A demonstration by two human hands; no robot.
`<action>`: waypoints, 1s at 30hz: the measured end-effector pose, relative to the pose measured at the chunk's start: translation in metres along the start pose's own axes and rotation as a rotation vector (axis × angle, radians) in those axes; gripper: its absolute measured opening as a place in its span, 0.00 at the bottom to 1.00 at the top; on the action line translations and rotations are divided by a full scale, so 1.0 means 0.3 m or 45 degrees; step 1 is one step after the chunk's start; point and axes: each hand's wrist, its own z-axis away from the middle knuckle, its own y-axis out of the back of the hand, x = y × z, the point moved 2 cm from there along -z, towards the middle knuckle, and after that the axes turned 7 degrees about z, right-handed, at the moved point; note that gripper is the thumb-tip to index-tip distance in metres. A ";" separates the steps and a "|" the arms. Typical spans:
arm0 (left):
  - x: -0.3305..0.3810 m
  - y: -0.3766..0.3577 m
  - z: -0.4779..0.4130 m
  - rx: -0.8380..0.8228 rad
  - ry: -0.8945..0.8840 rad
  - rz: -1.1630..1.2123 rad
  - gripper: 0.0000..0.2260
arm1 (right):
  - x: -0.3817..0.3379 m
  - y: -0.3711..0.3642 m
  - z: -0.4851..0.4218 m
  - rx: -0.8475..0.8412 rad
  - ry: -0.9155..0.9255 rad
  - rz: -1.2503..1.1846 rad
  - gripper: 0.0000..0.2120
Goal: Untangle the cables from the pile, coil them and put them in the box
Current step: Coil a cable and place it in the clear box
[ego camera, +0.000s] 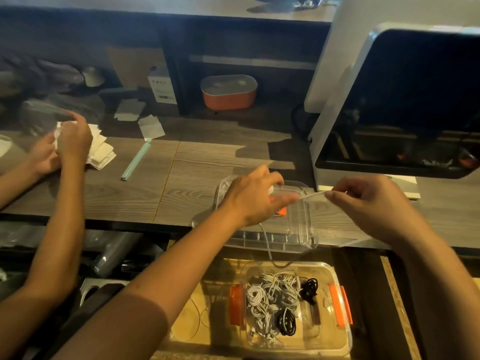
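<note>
**A light, limp cable being drawn out between two hands over the box**

Nearest, below the table edge, a clear plastic box with orange side latches (311,263) is sitting on a lower surface. It is holding white cable bundles (270,294) and black cable bundles (285,320).

Above it, a thin white cable (315,194) is running between both hands, with its slack hanging towards the box. The left hand (254,198) is curling its fingers round the cable. The right hand (374,203) is pinching the cable between thumb and forefinger.

The cable looks light, soft and slightly springy, with a smooth sheath likely to slip. It is probably best held near one end and wound round the fingers under gentle tension.

Under the hands, a clear plastic lid (285,240) is overhanging the near edge of the wood-grain table (181,178). Its raised rim could be catching the hanging slack.

Just right, a large white appliance with a dark window (389,100) is crowding any wider pull.

To the far left, a second person's hands (70,144) are working on white folded sheets (101,152), beside a pale green strip (135,159). Farthest back, an orange tub with a white lid (228,92) is standing in a recess.
</note>
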 end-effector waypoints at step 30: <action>0.006 -0.073 -0.017 0.412 0.160 -0.030 0.12 | 0.026 -0.168 0.069 -0.112 0.107 -0.034 0.05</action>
